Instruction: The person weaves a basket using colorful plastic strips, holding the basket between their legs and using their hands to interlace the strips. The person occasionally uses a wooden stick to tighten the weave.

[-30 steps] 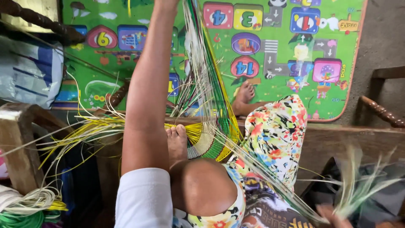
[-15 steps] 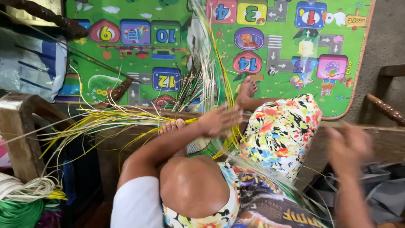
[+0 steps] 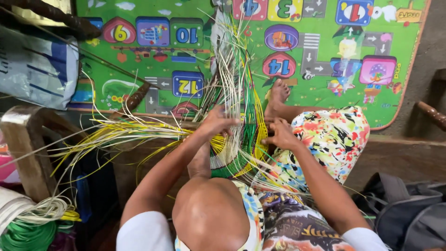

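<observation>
A: Top-down view, and the person's left hand (image 3: 214, 124) sits right at the middle of the shot, fingers curled onto the pale and yellow strands (image 3: 232, 83) that fan up toward twelve o'clock.

B: And the right hand (image 3: 281, 135) is just beside it, at about three o'clock from the left, fingers pinched narrow on a few green and yellow strands.

A: Between and below the two hands is the woven piece (image 3: 232, 160), a rounded patch of green and white weave, at six o'clock from the hands and resting against the knee (image 3: 209, 214).

B: A long spray of yellow strips (image 3: 121, 135) shoots off to nine o'clock, over the edge of a wooden bench (image 3: 28, 139).

A: Up at twelve o'clock lies the green play mat (image 3: 162, 69) with coloured number tiles. The person's bare foot (image 3: 278, 93) rests on it, at one o'clock from the right hand.

B: The floral shorts (image 3: 334, 139) cover the leg at three o'clock. Down at eight o'clock, in the corner, are coils of green and cream cord (image 3: 32, 223).

A: And a grey bag (image 3: 404, 209) at four o'clock, well apart from the weaving.
</observation>
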